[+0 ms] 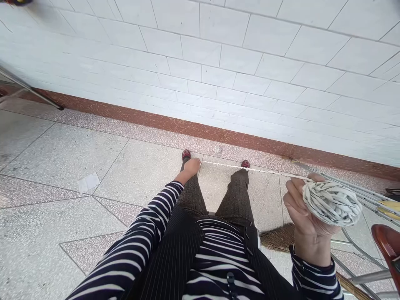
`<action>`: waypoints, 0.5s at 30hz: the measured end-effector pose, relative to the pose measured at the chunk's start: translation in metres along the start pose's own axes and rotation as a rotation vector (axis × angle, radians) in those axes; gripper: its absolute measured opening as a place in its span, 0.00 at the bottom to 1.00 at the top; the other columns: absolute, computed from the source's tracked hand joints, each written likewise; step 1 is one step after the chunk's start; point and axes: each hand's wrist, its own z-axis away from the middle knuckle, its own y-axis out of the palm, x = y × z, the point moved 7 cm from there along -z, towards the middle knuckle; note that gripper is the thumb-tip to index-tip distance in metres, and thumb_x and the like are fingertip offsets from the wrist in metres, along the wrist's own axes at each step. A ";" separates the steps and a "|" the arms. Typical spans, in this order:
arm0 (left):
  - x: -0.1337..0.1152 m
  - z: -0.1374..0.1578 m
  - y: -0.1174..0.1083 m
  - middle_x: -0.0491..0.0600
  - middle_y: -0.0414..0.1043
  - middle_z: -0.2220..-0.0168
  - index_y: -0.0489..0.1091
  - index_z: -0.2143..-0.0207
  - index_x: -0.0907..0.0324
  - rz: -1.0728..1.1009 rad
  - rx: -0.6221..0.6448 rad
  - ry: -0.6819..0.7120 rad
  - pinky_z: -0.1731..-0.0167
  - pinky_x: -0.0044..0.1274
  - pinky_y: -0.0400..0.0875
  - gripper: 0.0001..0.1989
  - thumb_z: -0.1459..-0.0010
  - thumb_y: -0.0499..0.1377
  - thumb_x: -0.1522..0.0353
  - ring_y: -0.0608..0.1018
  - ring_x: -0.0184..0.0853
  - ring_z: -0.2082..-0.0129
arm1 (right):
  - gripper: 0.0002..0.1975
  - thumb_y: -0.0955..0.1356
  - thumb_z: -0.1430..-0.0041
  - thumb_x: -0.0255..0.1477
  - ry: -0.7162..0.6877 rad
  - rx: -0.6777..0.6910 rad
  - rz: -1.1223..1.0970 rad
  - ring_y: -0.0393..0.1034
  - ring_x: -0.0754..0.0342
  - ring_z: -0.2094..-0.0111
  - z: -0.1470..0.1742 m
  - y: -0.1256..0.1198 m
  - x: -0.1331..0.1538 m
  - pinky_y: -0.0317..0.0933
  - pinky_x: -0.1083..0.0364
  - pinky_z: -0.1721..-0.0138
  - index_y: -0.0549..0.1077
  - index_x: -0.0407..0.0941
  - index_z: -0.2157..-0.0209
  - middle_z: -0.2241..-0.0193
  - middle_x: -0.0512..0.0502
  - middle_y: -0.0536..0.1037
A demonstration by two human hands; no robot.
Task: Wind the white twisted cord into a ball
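A wound ball of white fabric cord (331, 203) with thin dark streaks sits in my right hand (308, 212), whose fingers are curled around it at the right of the view. From the ball a twisted white strand (254, 169) runs nearly straight across in front of my legs. My left hand (191, 167) is closed at the strand's other end, near my left shoe. The exact tip of the strand is hidden inside my left fingers.
A white tiled wall (228, 54) with a reddish-brown base strip (175, 123) rises ahead. A broom (276, 237), a metal ladder-like frame (353, 187) and a brown chair part (386, 246) are at my right. White paper (88, 183) lies on the floor to the left.
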 end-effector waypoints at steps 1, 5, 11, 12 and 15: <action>-0.012 0.003 0.005 0.59 0.78 0.55 0.75 0.57 0.62 0.005 0.016 0.029 0.51 0.28 0.69 0.12 0.35 0.53 0.69 0.79 0.42 0.54 | 0.10 0.75 0.51 0.35 -0.001 -0.001 0.012 0.67 0.55 0.75 -0.003 0.002 -0.004 0.66 0.57 0.76 0.77 0.55 0.64 0.73 0.50 0.74; -0.081 0.041 0.040 0.51 0.76 0.47 0.74 0.48 0.56 0.152 0.167 0.323 0.43 0.30 0.67 0.17 0.39 0.59 0.68 0.77 0.41 0.47 | 0.23 0.79 0.66 0.32 0.086 -0.011 0.032 0.74 0.47 0.63 -0.019 0.018 -0.043 0.72 0.51 0.69 0.79 0.51 0.62 0.61 0.44 0.81; -0.154 0.112 0.020 0.53 0.78 0.50 0.74 0.48 0.59 0.652 0.195 0.642 0.47 0.31 0.69 0.21 0.38 0.60 0.57 0.78 0.42 0.49 | 0.21 0.74 0.66 0.20 0.270 0.048 0.004 0.73 0.53 0.73 -0.040 0.040 -0.098 0.69 0.55 0.75 0.79 0.46 0.65 0.71 0.49 0.82; -0.157 0.117 0.014 0.52 0.79 0.54 0.76 0.53 0.60 0.690 0.203 0.651 0.48 0.29 0.70 0.20 0.35 0.56 0.55 0.79 0.41 0.52 | 0.21 0.74 0.66 0.19 0.266 0.038 -0.010 0.73 0.54 0.74 -0.041 0.038 -0.098 0.69 0.55 0.75 0.79 0.46 0.65 0.71 0.49 0.82; -0.149 0.123 0.007 0.51 0.79 0.65 0.75 0.65 0.62 0.703 0.230 0.612 0.53 0.26 0.70 0.22 0.31 0.50 0.55 0.79 0.37 0.61 | 0.21 0.73 0.66 0.20 0.191 -0.049 -0.060 0.75 0.52 0.70 -0.043 0.022 -0.088 0.72 0.55 0.71 0.78 0.48 0.64 0.69 0.50 0.83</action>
